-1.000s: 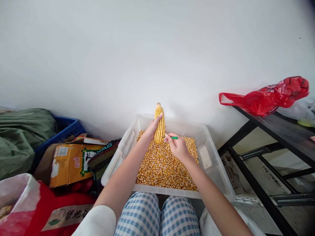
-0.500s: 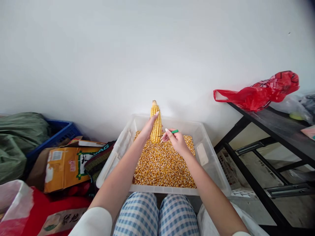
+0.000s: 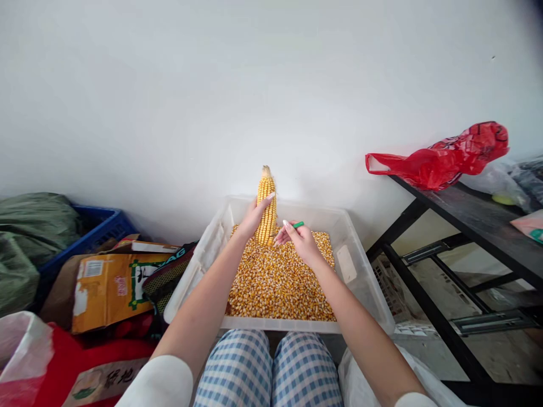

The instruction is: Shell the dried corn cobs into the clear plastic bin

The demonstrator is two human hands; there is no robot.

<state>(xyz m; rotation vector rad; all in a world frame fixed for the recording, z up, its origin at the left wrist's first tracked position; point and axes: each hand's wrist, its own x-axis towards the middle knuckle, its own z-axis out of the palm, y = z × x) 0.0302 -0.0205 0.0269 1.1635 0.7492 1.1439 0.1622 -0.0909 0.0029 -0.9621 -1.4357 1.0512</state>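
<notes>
At the far left, one green cloth bundle (image 3: pixel 36 226) lies over one blue crate (image 3: pixel 104 223). Below them sit one orange carton (image 3: pixel 104 288), one dark mesh bag (image 3: pixel 169 282) near the left edge of the tub, and one red sack (image 3: pixel 102 356) with a printed label.

One translucent plastic tub (image 3: pixel 367 277) stands in the middle, just beyond two knees in blue-checked trousers (image 3: pixel 233 367). A single bed of loose corn kernels (image 3: pixel 280 288), too many to count, covers much of its floor and reaches close to the near edge.

The left hand (image 3: pixel 252 219) grasps one ear of corn (image 3: pixel 266 223), thumb laid across its front. The ear is held nearly upright, pale end up, near the tub's far edge; its lower end is over the kernels. Its visible rows look full.

To the right of the ear, the right hand (image 3: pixel 301 242) grips one small green tool (image 3: pixel 298 224) between thumb and fingers; its working end is hidden. Those fingertips are just beside the ear's lower end; whether they touch it cannot be told.

Farther right, one black table (image 3: pixel 479 217) carries one red plastic bag (image 3: pixel 449 164), overhanging its far left corner, one clear bag (image 3: pixel 494 180) and one pinkish packet (image 3: pixel 528 223) toward the right.
</notes>
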